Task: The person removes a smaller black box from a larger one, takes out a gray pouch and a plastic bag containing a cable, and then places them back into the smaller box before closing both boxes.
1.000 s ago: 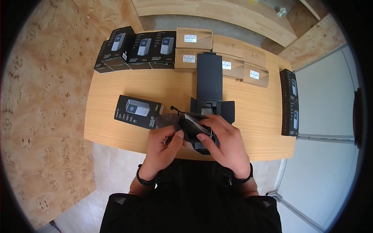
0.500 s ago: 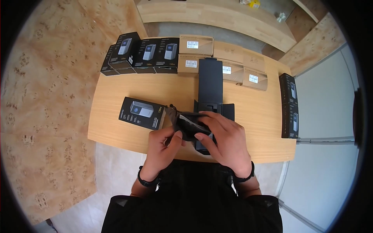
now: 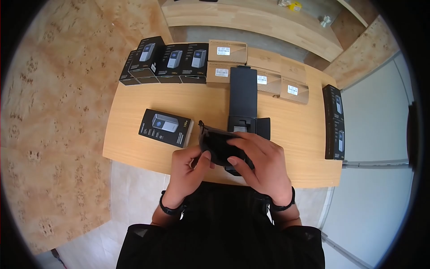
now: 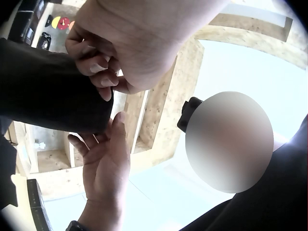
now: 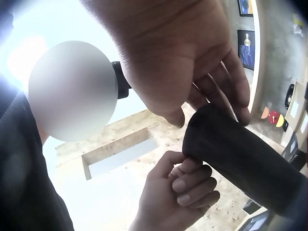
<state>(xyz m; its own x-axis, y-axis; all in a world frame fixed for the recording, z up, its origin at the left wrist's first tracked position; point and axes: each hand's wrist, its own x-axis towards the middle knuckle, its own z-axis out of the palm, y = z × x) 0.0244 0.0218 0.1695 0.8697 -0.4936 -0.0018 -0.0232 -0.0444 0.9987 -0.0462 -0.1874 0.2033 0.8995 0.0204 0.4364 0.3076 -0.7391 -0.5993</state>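
Observation:
A dark drawstring pouch (image 3: 215, 139) is held up over the near part of the table, its mouth wide and dark inside. My left hand (image 3: 190, 168) pinches the rim on its left, with the other fingers curled, as the right wrist view also shows. At the other side of the mouth is my right hand (image 3: 264, 166), its fingers fairly straight along the pouch (image 5: 240, 154) and the thumb near the rim. Behind the pouch lies an opened black box (image 3: 243, 94), lid folded back. A light grey piece (image 3: 240, 129) shows inside it, the rest hidden by hands and pouch.
A closed black printed box (image 3: 165, 127) lies left of the pouch. More black boxes (image 3: 172, 62) stand along the back left, beside stacked brown cartons (image 3: 226, 51). Two black boxes (image 3: 333, 121) line the right edge of the wooden table (image 3: 300, 130).
The light-edged thing visible in the pouch's mouth earlier is out of sight now, and the mouth looks dark. The pouch has tipped more upright, while both hands stay nearly in place.

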